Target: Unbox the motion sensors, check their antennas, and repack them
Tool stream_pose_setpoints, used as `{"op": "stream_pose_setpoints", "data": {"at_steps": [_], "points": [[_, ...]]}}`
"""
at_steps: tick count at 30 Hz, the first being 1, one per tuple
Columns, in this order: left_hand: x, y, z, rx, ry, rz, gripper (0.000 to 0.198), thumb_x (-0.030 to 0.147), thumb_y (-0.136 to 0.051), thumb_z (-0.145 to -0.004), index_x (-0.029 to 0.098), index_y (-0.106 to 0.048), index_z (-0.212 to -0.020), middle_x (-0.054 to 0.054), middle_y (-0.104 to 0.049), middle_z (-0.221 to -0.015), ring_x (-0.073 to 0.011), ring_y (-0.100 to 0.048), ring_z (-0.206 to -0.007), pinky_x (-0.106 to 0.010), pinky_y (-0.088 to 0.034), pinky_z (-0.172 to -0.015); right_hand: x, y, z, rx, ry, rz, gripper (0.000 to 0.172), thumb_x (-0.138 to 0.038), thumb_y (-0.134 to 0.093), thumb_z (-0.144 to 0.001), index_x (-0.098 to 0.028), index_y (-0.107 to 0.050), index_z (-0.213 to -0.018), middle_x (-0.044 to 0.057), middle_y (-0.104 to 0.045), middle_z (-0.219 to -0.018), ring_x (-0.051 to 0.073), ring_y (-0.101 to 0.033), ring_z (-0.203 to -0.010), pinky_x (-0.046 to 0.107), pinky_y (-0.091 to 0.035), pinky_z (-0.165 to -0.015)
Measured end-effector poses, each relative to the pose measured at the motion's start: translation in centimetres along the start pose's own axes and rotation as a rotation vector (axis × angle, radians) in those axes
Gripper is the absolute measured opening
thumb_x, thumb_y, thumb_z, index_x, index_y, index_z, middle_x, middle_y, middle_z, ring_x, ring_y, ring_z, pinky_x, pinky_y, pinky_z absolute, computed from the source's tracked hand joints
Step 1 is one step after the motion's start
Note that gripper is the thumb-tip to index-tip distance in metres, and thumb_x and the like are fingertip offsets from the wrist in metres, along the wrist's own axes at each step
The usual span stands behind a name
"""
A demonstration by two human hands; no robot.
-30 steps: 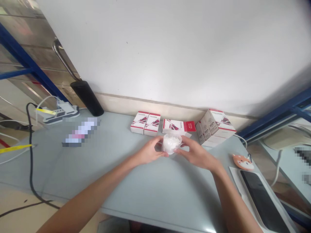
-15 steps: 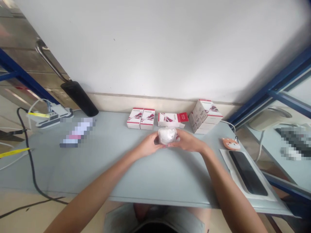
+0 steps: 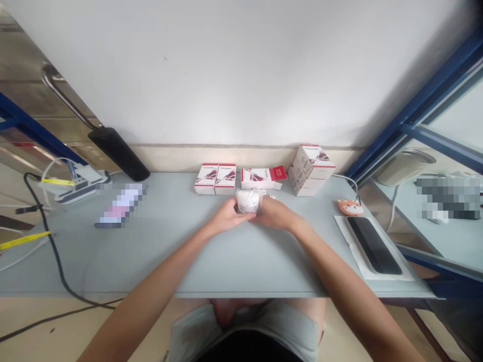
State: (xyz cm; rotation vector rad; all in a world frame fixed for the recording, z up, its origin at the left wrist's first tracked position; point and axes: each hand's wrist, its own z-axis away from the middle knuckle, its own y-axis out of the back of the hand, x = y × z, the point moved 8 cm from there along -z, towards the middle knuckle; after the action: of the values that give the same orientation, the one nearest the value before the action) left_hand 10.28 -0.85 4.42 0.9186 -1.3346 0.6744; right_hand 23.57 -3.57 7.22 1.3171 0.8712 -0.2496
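Observation:
A white rounded object in clear plastic film (image 3: 248,201) is held above the middle of the table, and its exact kind does not show. My left hand (image 3: 228,217) closes on its left side, thumb along the near lower edge. Against its right side, my right hand (image 3: 276,213) is curled, its back hiding most of the fingers. Some loose film sticks out above the right hand. Just behind the hands lies a white and red carton (image 3: 256,177), its red end flap open to the right.
Two closed cartons (image 3: 215,179) stand left of the opened one, and a stack of cartons (image 3: 312,170) stands right. Further right are an orange animal-face case (image 3: 350,206) and a dark phone-like slab (image 3: 373,245). At left are a power strip (image 3: 83,186), cables and a black cylinder (image 3: 118,153).
The wrapped white object has been turned in my hands, and my right hand has curled further around its right side. The whole view has shifted slightly.

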Motion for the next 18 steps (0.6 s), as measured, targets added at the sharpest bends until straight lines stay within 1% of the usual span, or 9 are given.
{"op": "stream_pose_setpoints", "data": {"at_steps": [2, 4, 5, 7, 10, 13, 15, 16, 18], "points": [[-0.5, 0.3, -0.2, 0.034, 0.041, 0.063, 0.06, 0.041, -0.099, -0.064, 0.016, -0.076, -0.113, -0.012, -0.08, -0.113, -0.0368, -0.072, -0.111, -0.05, -0.055, -0.101, 0.5, 0.1, 0.0, -0.013, -0.021, 0.005, 0.015, -0.021, -0.074, -0.082, -0.023, -0.071, -0.097, 0.005, -0.076, -0.096, 0.023, -0.065, -0.081, 0.031, -0.045, -0.071], [-0.9, 0.7, -0.3, 0.087, 0.077, 0.153, 0.057, 0.04, -0.1, -0.064, 0.014, -0.077, -0.109, -0.014, -0.081, -0.11, -0.0372, -0.073, -0.109, -0.048, -0.056, -0.099, 0.8, 0.7, 0.2, -0.013, -0.03, -0.003, 0.009, -0.026, -0.074, -0.083, -0.022, -0.069, -0.09, 0.002, -0.072, -0.082, 0.019, -0.059, -0.069, 0.029, -0.041, -0.064], [-1.0, 0.9, -0.4, 0.121, 0.087, 0.213, 0.055, 0.041, -0.098, -0.066, 0.014, -0.077, -0.109, -0.015, -0.081, -0.111, -0.0369, -0.073, -0.111, -0.047, -0.055, -0.1, 0.9, 1.2, 0.3, -0.001, -0.028, -0.01, 0.009, -0.028, -0.073, -0.085, -0.022, -0.068, -0.086, 0.001, -0.069, -0.077, 0.017, -0.057, -0.066, 0.029, -0.039, -0.062], [-1.0, 1.6, -0.6, 0.188, 0.084, 0.356, 0.054, 0.047, -0.091, -0.076, 0.016, -0.075, -0.117, -0.014, -0.078, -0.123, -0.0341, -0.071, -0.12, -0.044, -0.054, -0.105, 0.9, 2.5, 0.6, 0.052, -0.013, -0.031, 0.016, -0.033, -0.068, -0.09, -0.021, -0.065, -0.081, -0.001, -0.066, -0.074, 0.016, -0.054, -0.065, 0.029, -0.038, -0.063], [-0.8, 2.7, -0.8, 0.249, 0.076, 0.574, 0.051, 0.049, -0.081, -0.087, 0.021, -0.069, -0.128, -0.011, -0.072, -0.14, -0.0278, -0.066, -0.132, -0.039, -0.053, -0.11, 0.9, 4.9, 1.0, 0.188, 0.011, -0.085, 0.022, -0.037, -0.059, -0.098, -0.022, -0.063, -0.083, 0.001, -0.067, -0.079, 0.017, -0.056, -0.071, 0.03, -0.042, -0.069], [-0.5, 3.4, -0.7, 0.268, 0.098, 0.733, 0.044, 0.044, -0.079, -0.09, 0.022, -0.069, -0.127, -0.01, -0.07, -0.143, -0.0247, -0.065, -0.134, -0.037, -0.054, -0.111, 0.9, 6.4, 1.3, 0.341, 0.022, -0.156, 0.025, -0.043, -0.048, -0.105, -0.023, -0.06, -0.097, 0.003, -0.067, -0.088, 0.018, -0.06, -0.079, 0.032, -0.049, -0.077], [-0.2, 3.4, -0.5, 0.277, 0.104, 0.809, 0.04, 0.041, -0.078, -0.092, 0.023, -0.069, -0.126, -0.009, -0.07, -0.143, -0.0228, -0.064, -0.135, -0.035, -0.053, -0.113, 0.6, 6.2, 1.2, 0.377, 0.04, -0.238, 0.029, -0.049, -0.045, -0.106, -0.023, -0.057, -0.11, 0.004, -0.067, -0.096, 0.018, -0.065, -0.084, 0.033, -0.053, -0.08], [-0.1, 3.2, -0.4, 0.28, 0.106, 0.838, 0.039, 0.039, -0.078, -0.092, 0.023, -0.069, -0.127, -0.008, -0.07, -0.143, -0.0222, -0.063, -0.136, -0.035, -0.053, -0.113, 0.4, 5.5, 1.1, 0.364, 0.051, -0.305, 0.032, -0.052, -0.049, -0.104, -0.024, -0.055, -0.119, 0.005, -0.067, -0.104, 0.018, -0.066, -0.088, 0.033, -0.055, -0.079], [0.1, 2.7, -0.1, 0.275, 0.112, 0.877, 0.041, 0.036, -0.078, -0.093, 0.023, -0.069, -0.13, -0.008, -0.071, -0.142, -0.023, -0.064, -0.136, -0.036, -0.052, -0.114, -0.2, 3.5, 0.6, 0.301, 0.06, -0.48, 0.05, -0.056, -0.065, -0.096, -0.027, -0.048, -0.134, 0.007, -0.064, -0.119, 0.019, -0.069, -0.093, 0.031, -0.057, -0.072]]}}
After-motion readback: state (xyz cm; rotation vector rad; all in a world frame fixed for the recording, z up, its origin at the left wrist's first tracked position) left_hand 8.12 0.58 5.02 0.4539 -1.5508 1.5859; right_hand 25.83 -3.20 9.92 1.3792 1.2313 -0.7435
